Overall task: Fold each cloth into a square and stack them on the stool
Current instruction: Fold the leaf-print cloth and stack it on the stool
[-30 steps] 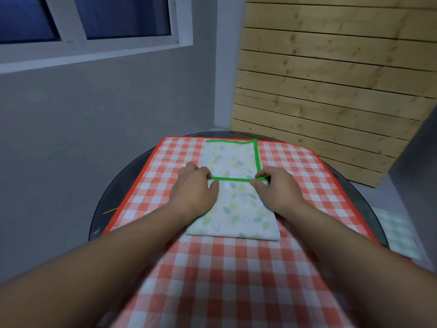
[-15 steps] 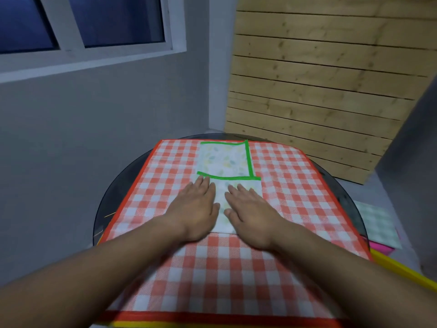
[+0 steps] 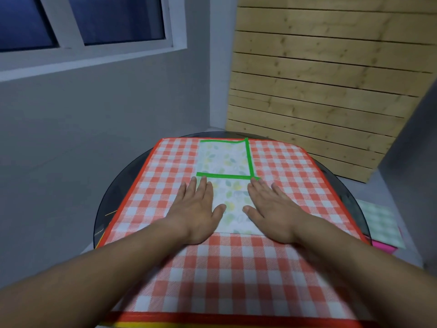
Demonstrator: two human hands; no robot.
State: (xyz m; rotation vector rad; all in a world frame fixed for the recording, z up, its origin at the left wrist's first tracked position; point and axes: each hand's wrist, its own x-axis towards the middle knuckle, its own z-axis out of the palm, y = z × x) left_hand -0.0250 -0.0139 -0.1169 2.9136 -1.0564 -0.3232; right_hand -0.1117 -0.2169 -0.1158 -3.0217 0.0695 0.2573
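A white leaf-print cloth with green trim (image 3: 225, 159) lies folded lengthwise on a red-and-white checked cloth (image 3: 236, 263) spread over the round table. Its near half is doubled over, with a green edge running across the middle. My left hand (image 3: 197, 209) lies flat, palm down, on the left side of the folded near part. My right hand (image 3: 269, 207) presses flat on its right side. Fingers of both hands are spread and hold nothing. A pale green checked cloth (image 3: 380, 223) rests on a pink surface at the right, low beside the table.
The dark round glass table (image 3: 113, 197) shows around the checked cloth. A grey wall with a window stands at the left, and a wooden slat panel (image 3: 319, 91) leans at the back right. A yellow edge peeks out under the checked cloth at the bottom.
A second ago my hands pinched the green edge at the fold. They let go, flattened on the near half, and have now slid apart toward its sides.
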